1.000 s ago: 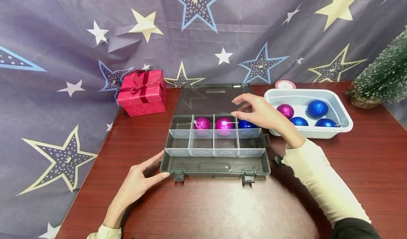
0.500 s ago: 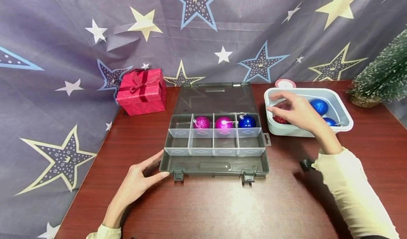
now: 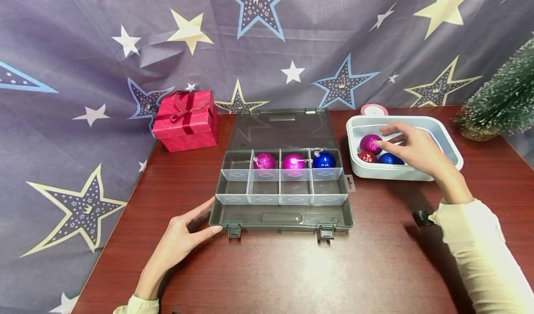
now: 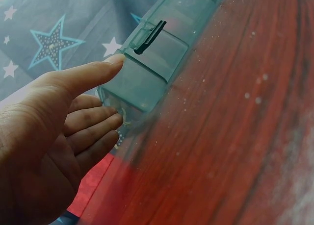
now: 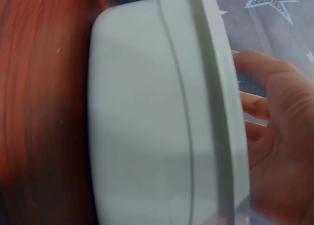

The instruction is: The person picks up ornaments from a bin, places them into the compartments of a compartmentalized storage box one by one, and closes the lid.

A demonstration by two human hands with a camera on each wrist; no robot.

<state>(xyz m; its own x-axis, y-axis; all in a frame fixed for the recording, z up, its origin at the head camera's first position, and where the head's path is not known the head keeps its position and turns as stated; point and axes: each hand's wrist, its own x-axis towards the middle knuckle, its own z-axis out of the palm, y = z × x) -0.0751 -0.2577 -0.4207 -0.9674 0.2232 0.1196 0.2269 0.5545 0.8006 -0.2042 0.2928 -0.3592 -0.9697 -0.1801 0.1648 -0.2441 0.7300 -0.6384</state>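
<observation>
Two hands, one organizer box, one bin. Left hand (image 3: 181, 240) is at the front-left corner of the grey see-through organizer (image 3: 246, 217): thumb against the front, fingers nearly straight along the left side, spread around the corner, no grip. Right hand (image 3: 417, 150) is over the white bin (image 3: 390, 171), thumb and index wide apart, thumb tip right at the purple glitter ball (image 3: 370, 144). From where I stand, can't tell if it's touching; bin wall blocks the right wrist view.

Organizer: 1 lid (image 3: 283, 135), tipped back; 2 latches (image 3: 234, 231) on the front; 8 small compartments, 2 rows of 4, plus 1 long one in front. 3 balls, all back row: pink glitter ball (image 3: 264, 162) second from left, smooth pink ball (image 3: 294, 163) third, smooth blue ball (image 3: 324, 160) fourth.

Bin: 3 balls visible. Purple one, plus red glitter ball (image 3: 367, 157) and blue glitter ball (image 3: 390, 159) side by side at the near wall. Hand hides part of the inside, so count's partial.

Also on the table (image 3: 258, 272): 1 red gift box (image 3: 185, 124) back left, 1 pink-and-white spool (image 3: 374, 110) just behind the bin, 1 small frosted tree (image 3: 500, 91) at right.
</observation>
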